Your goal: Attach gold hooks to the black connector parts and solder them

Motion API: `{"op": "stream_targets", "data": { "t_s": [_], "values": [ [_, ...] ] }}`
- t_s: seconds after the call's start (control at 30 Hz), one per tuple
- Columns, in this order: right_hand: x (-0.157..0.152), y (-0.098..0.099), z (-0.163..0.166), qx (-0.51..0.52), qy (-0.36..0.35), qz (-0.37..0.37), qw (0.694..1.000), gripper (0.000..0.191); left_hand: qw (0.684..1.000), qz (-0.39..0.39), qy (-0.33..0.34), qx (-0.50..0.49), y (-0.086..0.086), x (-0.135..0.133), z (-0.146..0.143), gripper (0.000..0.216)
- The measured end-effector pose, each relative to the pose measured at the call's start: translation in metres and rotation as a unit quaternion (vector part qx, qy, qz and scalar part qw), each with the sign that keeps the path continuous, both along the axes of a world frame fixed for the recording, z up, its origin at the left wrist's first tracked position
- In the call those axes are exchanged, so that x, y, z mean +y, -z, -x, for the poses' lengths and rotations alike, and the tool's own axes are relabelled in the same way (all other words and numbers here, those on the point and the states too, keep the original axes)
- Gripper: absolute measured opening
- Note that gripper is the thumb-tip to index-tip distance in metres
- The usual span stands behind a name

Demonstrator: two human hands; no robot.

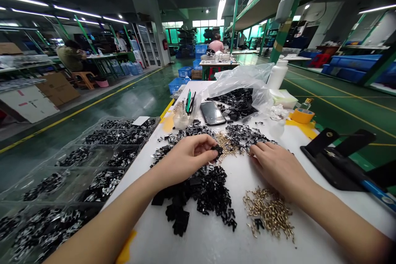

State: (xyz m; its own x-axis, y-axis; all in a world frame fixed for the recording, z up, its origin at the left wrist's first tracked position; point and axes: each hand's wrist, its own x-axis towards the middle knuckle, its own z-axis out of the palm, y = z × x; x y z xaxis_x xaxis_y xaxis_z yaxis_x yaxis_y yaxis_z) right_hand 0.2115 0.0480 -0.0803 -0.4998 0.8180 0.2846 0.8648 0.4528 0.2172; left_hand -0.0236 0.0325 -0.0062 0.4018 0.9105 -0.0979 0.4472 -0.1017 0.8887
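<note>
My left hand [188,156] is closed in a pinch on a small black plastic part [217,149], held just above a heap of black plastic parts [202,194]. My right hand [274,163] lies palm down on the white table [213,243], its fingertips curled into a pile of small dark metal pieces [244,134]; what they hold, if anything, is hidden. Between the hands lies a small cluster of brass-coloured springs [227,143]. A larger pile of the same brass springs [270,212] sits beside my right forearm.
Clear trays of dark parts [93,165] line the table's left side. Further back are a phone [212,112], a plastic bag of black parts [238,101], a white bottle [277,74], yellow tape [302,115] and a black tool [337,156]. Other people sit at distant benches.
</note>
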Motion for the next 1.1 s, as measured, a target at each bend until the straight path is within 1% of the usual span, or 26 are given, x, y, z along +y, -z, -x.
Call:
{"op": "stream_targets", "data": {
  "t_s": [0.07, 0.13, 0.3, 0.47, 0.53, 0.63, 0.7, 0.8, 0.87, 1.0, 1.03, 1.07, 1.1],
  "values": [
    [0.002, 0.001, 0.001, 0.001, 0.001, -0.001, 1.000, 0.018, 0.995, 0.068, -0.006, -0.078, 0.004, 0.000, -0.004, 0.010],
    [0.001, 0.001, 0.002, 0.004, 0.001, 0.001, 1.000, 0.018, 0.988, 0.105, -0.007, -0.115, 0.007, 0.001, -0.007, 0.010],
    [-0.003, -0.005, 0.005, 0.027, 0.002, 0.002, 1.000, 0.012, 0.971, 0.148, 0.001, -0.189, 0.010, 0.002, -0.007, 0.016],
    [-0.002, -0.002, 0.005, 0.036, -0.010, 0.011, 0.999, 0.013, 0.941, 0.192, -0.039, -0.277, 0.013, 0.002, -0.006, 0.009],
    [-0.001, 0.000, 0.005, 0.041, -0.016, 0.018, 0.999, 0.015, 0.929, 0.211, -0.058, -0.300, 0.014, 0.002, -0.007, 0.006],
    [-0.001, 0.000, 0.006, 0.059, -0.021, 0.027, 0.998, 0.016, 0.916, 0.232, -0.077, -0.319, 0.016, 0.001, -0.009, 0.008],
    [-0.002, -0.002, 0.007, 0.081, -0.020, 0.034, 0.996, 0.015, 0.911, 0.242, -0.080, -0.325, 0.017, 0.001, -0.010, 0.006],
    [-0.006, -0.004, 0.008, 0.126, -0.024, 0.054, 0.990, 0.014, 0.909, 0.255, -0.066, -0.323, 0.018, -0.001, -0.011, 0.008],
    [-0.010, -0.008, 0.011, 0.165, -0.035, 0.079, 0.983, 0.013, 0.910, 0.263, -0.054, -0.315, 0.020, -0.003, -0.012, 0.011],
    [-0.026, -0.021, 0.022, 0.243, -0.070, 0.145, 0.957, 0.012, 0.915, 0.270, -0.040, -0.297, 0.022, -0.006, -0.017, 0.008],
    [-0.030, -0.025, 0.024, 0.275, -0.078, 0.169, 0.943, 0.012, 0.916, 0.271, -0.039, -0.294, 0.022, -0.007, -0.018, 0.007],
    [-0.034, -0.029, 0.027, 0.316, -0.083, 0.199, 0.924, 0.011, 0.917, 0.271, -0.036, -0.290, 0.022, -0.008, -0.019, 0.006],
    [-0.037, -0.033, 0.029, 0.363, -0.086, 0.234, 0.898, 0.012, 0.920, 0.269, -0.032, -0.285, 0.021, -0.008, -0.019, 0.005]
  ]
}}
